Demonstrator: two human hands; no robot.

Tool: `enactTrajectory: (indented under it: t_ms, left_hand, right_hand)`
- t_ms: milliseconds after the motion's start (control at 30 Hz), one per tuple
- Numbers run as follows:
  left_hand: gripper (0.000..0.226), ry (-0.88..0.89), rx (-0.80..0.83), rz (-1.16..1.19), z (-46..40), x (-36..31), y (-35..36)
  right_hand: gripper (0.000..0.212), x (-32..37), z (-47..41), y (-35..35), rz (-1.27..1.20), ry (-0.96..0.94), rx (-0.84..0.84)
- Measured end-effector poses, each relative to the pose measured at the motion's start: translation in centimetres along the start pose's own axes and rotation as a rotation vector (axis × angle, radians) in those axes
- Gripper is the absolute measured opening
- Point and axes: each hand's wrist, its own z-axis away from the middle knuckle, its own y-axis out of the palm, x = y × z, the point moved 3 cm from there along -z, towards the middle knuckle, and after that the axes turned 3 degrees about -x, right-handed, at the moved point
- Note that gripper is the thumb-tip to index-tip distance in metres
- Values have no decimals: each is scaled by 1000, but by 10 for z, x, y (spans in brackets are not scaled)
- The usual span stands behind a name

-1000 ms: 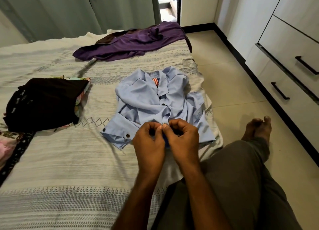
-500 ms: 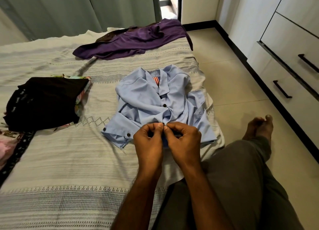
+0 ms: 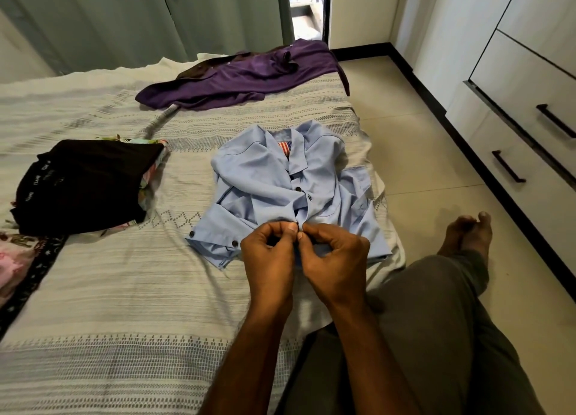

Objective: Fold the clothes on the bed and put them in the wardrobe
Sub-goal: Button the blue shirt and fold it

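Shirt: the blue shirt point(image 3: 274, 193) lies front up near the right edge of the bed point(image 3: 124, 290), collar toward the far end, sleeves folded in across the body.
Left hand: the left hand point(image 3: 269, 259) has curled fingers and pinches the front strip of the shirt at its near part.
Right hand: the right hand point(image 3: 335, 260) pinches the same strip from the other side; the thumbs almost touch. It looks like the closing of a button.
Handling: I judge the cloth thin, light and soft. It wrinkles easily and will not keep a shape by itself. It is best taken at the shoulders or at the side seams, and each fold pressed flat.
Other clothes: a purple garment point(image 3: 243, 72) lies unfolded at the far right corner; a dark folded pile point(image 3: 84, 181) sits near the left edge.
Wardrobe: white drawers point(image 3: 523, 109) stand at the right, across the floor.
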Motion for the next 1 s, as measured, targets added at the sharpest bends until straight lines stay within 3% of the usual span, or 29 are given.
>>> enactTrajectory:
  t_ms: [200,367,533,800,1000]
  left_hand:
    - [19,-57,73,45,-1,-3,-4]
    - [25,-144,146,57,-1,-10,-5]
    - [24,-101,157,17,-3,-11,-8]
    - [14,-28,273,-33,-4,-9,-12]
    - [20,1,189,-56,-10,-8,-14]
  right_hand:
    - [14,-11,-1,-2,-150,81,98]
    - [14,-7,-4,-7,-133,-4,176]
    - [12,-4,-5,-6,-64,-68,241]
    - [6,-2,-5,-7,-22,-123,200]
    - [15,-10,-4,-4,-94,-43,163]
